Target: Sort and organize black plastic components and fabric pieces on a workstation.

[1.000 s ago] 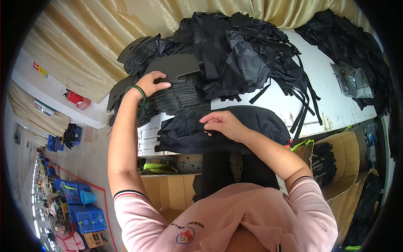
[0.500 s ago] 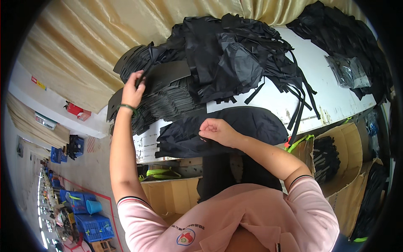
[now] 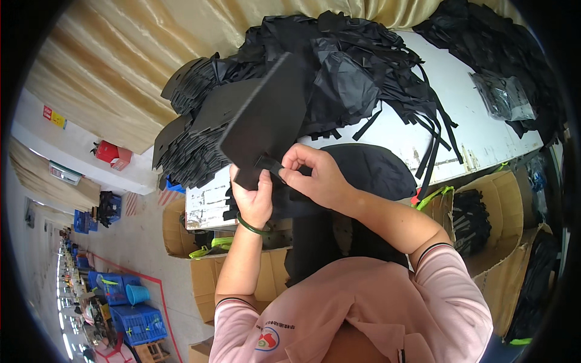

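1. Head view: left hand (image 3: 253,196) closed on the lower edge of a flat black panel (image 3: 269,118), thumb side pinching it. Green bangle (image 3: 251,228) on that wrist.
2. Right hand (image 3: 315,175) closed too, fingertips pinching a small black tab (image 3: 269,163) at the panel's bottom edge, touching the left hand's fingers.
3. Panel is held up off the white surface (image 3: 478,130), tilted, its top toward the pile of black straps and fabric (image 3: 357,66) (panel overlaps the pile's left part in the picture).
4. Left of the panel: stack of similar black flat pieces (image 3: 184,145), fanned at the surface's left end.
5. Just below the panel and under both hands: a dark rounded fabric item (image 3: 378,169) at the surface's near edge; cannot tell what kind.
6. Right of the panel, well apart: clear plastic bag with dark contents (image 3: 502,97) on the surface, more black material (image 3: 484,30) behind it.
7. Below the surface: cardboard boxes (image 3: 484,212), right one holding black pieces; yellow-green straps at the box edges.
8. Behind the surface: beige curtain (image 3: 121,60). Far lower left of the panel: blue crates (image 3: 130,308) on the floor.
9. Person wears a pink top (image 3: 375,314) with striped cuffs.
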Demonstrator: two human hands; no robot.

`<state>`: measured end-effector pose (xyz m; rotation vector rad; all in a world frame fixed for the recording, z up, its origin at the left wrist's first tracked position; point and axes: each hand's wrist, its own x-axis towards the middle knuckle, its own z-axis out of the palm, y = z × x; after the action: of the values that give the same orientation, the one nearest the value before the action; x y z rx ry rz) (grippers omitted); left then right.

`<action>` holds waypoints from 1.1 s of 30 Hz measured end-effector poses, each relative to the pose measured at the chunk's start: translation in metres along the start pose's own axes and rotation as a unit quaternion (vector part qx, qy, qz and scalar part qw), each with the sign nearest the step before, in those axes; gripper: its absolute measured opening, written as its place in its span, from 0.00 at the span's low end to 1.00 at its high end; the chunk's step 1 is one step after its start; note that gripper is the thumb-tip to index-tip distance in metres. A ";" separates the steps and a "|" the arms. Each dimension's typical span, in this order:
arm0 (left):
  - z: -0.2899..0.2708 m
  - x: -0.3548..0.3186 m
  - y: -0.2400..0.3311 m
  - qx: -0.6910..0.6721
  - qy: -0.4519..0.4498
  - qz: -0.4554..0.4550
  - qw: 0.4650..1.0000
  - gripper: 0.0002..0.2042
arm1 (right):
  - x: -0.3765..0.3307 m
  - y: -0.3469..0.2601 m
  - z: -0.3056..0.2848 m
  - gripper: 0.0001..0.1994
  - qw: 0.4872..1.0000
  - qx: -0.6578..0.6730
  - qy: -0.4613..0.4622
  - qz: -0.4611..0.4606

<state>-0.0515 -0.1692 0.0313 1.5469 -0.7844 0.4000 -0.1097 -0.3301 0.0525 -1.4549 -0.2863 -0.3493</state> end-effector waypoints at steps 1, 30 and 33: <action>0.000 -0.001 -0.002 -0.027 0.014 -0.013 0.999 0.17 | -0.002 0.001 -0.001 0.04 1.000 0.014 -0.002 0.008; -0.067 0.008 0.008 -0.135 0.124 -0.120 0.976 0.17 | -0.076 0.057 -0.137 0.16 0.947 0.014 0.050 0.318; -0.103 -0.012 -0.012 -0.051 0.200 -0.169 0.964 0.16 | -0.105 0.091 -0.164 0.16 0.927 -0.047 0.072 0.366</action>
<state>-0.0317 -0.0671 0.0295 1.4084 -0.2182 0.3943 -0.1727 -0.4797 -0.0885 -1.5130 0.4004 0.1433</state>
